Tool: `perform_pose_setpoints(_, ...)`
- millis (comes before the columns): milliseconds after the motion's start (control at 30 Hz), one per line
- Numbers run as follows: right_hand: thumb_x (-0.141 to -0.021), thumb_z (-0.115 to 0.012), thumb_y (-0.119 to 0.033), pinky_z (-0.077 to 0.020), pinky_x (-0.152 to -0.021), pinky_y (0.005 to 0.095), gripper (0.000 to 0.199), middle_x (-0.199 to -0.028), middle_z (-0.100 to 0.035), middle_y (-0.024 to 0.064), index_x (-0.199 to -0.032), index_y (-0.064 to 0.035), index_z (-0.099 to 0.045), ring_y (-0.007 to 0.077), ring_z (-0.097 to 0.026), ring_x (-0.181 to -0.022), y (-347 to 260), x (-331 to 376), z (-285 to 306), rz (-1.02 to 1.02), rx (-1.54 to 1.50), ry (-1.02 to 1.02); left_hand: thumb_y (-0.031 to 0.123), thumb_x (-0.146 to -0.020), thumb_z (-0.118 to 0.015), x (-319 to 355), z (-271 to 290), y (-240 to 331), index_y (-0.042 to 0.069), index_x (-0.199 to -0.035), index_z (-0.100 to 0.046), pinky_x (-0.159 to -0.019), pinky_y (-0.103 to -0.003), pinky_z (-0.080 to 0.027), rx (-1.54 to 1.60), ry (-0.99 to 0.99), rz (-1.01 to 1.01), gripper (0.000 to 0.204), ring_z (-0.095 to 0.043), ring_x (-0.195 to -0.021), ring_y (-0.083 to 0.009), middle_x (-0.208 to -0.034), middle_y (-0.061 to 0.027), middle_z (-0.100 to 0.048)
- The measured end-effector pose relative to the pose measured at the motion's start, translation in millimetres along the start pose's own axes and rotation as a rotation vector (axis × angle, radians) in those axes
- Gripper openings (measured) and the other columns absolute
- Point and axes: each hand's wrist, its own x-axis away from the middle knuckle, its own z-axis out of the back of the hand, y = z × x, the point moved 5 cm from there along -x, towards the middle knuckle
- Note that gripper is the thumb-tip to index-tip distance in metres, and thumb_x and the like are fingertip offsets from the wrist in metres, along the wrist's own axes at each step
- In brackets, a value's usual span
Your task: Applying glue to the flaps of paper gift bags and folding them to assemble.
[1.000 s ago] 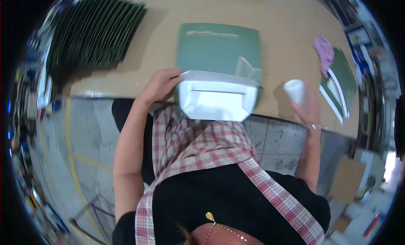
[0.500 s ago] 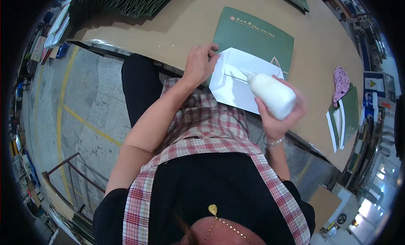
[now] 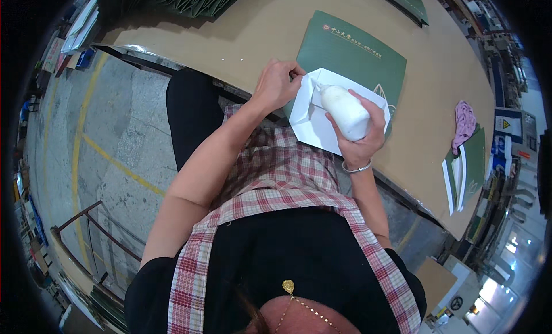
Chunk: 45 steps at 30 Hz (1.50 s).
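Observation:
A green paper bag (image 3: 352, 53) lies flat on the table, its white folded-open bottom (image 3: 313, 126) toward me at the table's near edge. My right hand (image 3: 368, 127) is wrapped round a white squeeze bottle (image 3: 346, 112), tilted with its nozzle pointing away and to the left. The nozzle tip is over the left part of the white bottom; whether it touches the paper I cannot tell. At the left corner of that white bottom, my left hand (image 3: 279, 85) pinches the bag's edge with thumb and fingers. A cord handle (image 3: 379, 91) shows at the bag's right side.
Many green bags (image 3: 190, 0) stand stacked at the far left of the table (image 3: 259, 41). More green bags (image 3: 405, 3) lie at the far edge. On the right are a pink cloth (image 3: 464, 124) and a green-and-white folded piece (image 3: 460, 173).
My right hand has moved left with the bottle, bringing its nozzle from the middle of the white bottom to its left part. My left hand remains at the corner.

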Motion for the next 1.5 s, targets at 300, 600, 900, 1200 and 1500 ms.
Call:
perform_pose_setpoints(300, -0.057, -0.078, 0.005, -0.0524, -0.084, 0.0363, 0.065, -0.109, -0.066, 0.0168, -0.116, -0.0069, -0.055, 0.0291, -0.065, -0.098, 8.3, -2.3, 2.9, 0.038, -0.023, 0.028, 0.011, -0.075, -0.064, -1.3, -2.6, -4.7, 0.005, -0.086, -0.073, -0.077, -0.04, -0.048, 0.037, -0.01, 0.008, 0.014, -0.058, -0.083, -0.0303, -0.078, -0.0119, -0.068)
perform_pose_setpoints(600, -0.062, -0.088, -0.002, -0.0519, -0.087, 0.0381, 0.072, -0.112, -0.06, 0.0164, -0.121, -0.0046, -0.047, 0.0298, -0.064, -0.102, -6.4, 3.1, -1.4, 0.065, -0.053, -0.061, 0.011, -0.076, -0.065, -2.8, -3.9, -6.7, 0.006, -0.085, -0.073, -0.077, -0.04, -0.049, 0.053, 0.02, -0.025, 0.014, -0.058, -0.081, -0.0305, -0.078, -0.0117, -0.069)
perform_pose_setpoints(900, -0.065, -0.089, -0.007, -0.0506, -0.089, 0.0387, 0.075, -0.115, -0.055, 0.0129, -0.124, -0.0052, -0.044, 0.0272, -0.06, -0.106, -28.5, 14.1, 118.1, -0.045, 0.386, 0.21, 0.008, -0.078, -0.064, 1.3, 0.5, -5.1, 0.002, -0.09, -0.071, -0.072, -0.036, -0.049, -0.011, 0.045, -0.057, 0.015, -0.061, -0.077, -0.0251, -0.078, -0.0137, -0.067)
perform_pose_setpoints(1200, -0.063, -0.091, -0.011, -0.0507, -0.087, 0.0377, 0.076, -0.116, -0.057, 0.0135, -0.124, -0.0048, -0.046, 0.0262, -0.061, -0.1, -3.1, 35.9, 136.1, -0.084, 0.494, 0.223, 0.004, -0.076, -0.065, 6.3, -3.6, 3.0, 0.003, -0.087, -0.069, -0.074, -0.039, -0.048, -0.082, 0.138, -0.11, 0.011, -0.059, -0.08, -0.0292, -0.08, -0.0122, -0.067)
perform_pose_setpoints(1500, -0.061, -0.091, -0.01, -0.0512, -0.083, 0.0346, 0.066, -0.106, -0.062, 0.0105, -0.116, -0.0044, -0.055, 0.0227, -0.062, -0.097, 11.2, 33.6, 137.2, -0.139, 0.446, 0.157, 0.002, -0.075, -0.064, 11.2, -6.1, 10.1, 0.005, -0.083, -0.068, -0.07, -0.041, -0.045, -0.162, 0.226, -0.239, 0.009, -0.056, -0.076, -0.0298, -0.077, -0.0099, -0.065)
